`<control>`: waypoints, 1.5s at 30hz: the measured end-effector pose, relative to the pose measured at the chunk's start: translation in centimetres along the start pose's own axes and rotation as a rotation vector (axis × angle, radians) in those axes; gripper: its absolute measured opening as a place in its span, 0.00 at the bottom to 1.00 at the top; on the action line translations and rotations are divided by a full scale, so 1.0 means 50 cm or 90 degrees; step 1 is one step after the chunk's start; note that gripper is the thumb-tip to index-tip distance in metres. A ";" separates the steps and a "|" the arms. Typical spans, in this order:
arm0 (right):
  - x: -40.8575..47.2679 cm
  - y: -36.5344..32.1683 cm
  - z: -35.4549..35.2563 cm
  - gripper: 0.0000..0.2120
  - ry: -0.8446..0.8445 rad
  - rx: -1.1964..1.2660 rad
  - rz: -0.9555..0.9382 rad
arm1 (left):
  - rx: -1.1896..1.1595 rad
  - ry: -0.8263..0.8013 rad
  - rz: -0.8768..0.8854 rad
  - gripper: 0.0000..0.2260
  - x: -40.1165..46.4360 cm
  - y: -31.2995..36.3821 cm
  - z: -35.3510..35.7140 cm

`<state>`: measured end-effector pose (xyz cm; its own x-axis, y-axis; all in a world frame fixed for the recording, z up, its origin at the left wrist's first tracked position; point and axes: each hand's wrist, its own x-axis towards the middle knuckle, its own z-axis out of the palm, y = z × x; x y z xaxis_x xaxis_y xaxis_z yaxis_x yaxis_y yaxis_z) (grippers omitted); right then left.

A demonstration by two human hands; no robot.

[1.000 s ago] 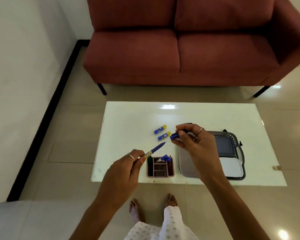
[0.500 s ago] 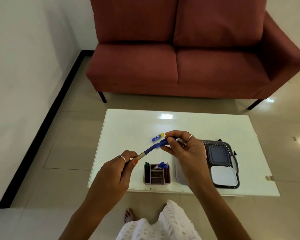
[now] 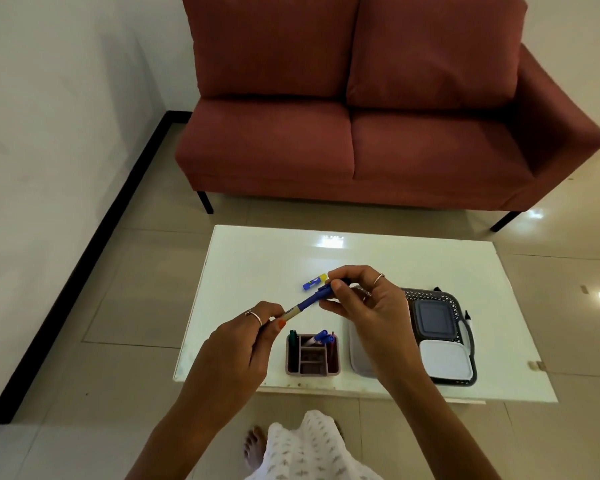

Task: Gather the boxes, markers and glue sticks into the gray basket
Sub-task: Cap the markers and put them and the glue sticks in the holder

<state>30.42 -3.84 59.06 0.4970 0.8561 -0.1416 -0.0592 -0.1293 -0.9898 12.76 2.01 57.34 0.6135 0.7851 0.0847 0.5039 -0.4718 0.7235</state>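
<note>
On the left we see our left hand raised above the white table, its thumb and forefinger pinched on the pale end of a blue marker. The marker slants up and to the right across the gap between our hands, and its far, darker end lies in the fingertips of our right hand, which is curled closed around it; so both hands grasp the same marker, one at each end, in the air over the table. Just behind the marker, flat on the tabletop, lies a blue glue stick with a yellow end, partly hidden by our right fingers. Below the marker, near the table's front edge, stands a pink organizer with several compartments; a green marker stands in its left slot and blue-capped markers lean at its back right. To the right of it, largely behind our right wrist, sits the gray basket, holding a dark gray box at the back and a white box at the front. A black-tipped marker lies on the basket's right edge. Behind the table stands a red sofa.
</note>
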 end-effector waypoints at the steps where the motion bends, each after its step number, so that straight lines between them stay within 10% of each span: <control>1: 0.000 0.001 -0.001 0.07 -0.010 -0.023 -0.007 | 0.008 -0.002 0.002 0.14 0.000 -0.001 -0.001; 14: -0.022 0.019 -0.024 0.11 -0.269 -0.286 -0.058 | 0.049 -0.146 0.076 0.17 0.014 -0.014 -0.034; 27: -0.059 0.033 -0.056 0.19 -0.258 -0.476 -0.132 | 0.043 -0.156 0.089 0.17 0.001 -0.004 -0.032; 39: -0.137 0.087 0.001 0.09 -0.287 -0.313 -0.001 | 0.020 -0.157 0.093 0.20 -0.082 -0.055 -0.025; 45: -0.174 0.155 0.066 0.11 -0.104 -0.068 0.213 | -0.099 -0.221 -0.051 0.10 -0.136 -0.097 0.040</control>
<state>22.79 -10.66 52.58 0.3204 0.8253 -0.4650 -0.0990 -0.4590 -0.8829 7.34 -1.82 51.89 0.7584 0.6222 -0.1944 0.4769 -0.3264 0.8161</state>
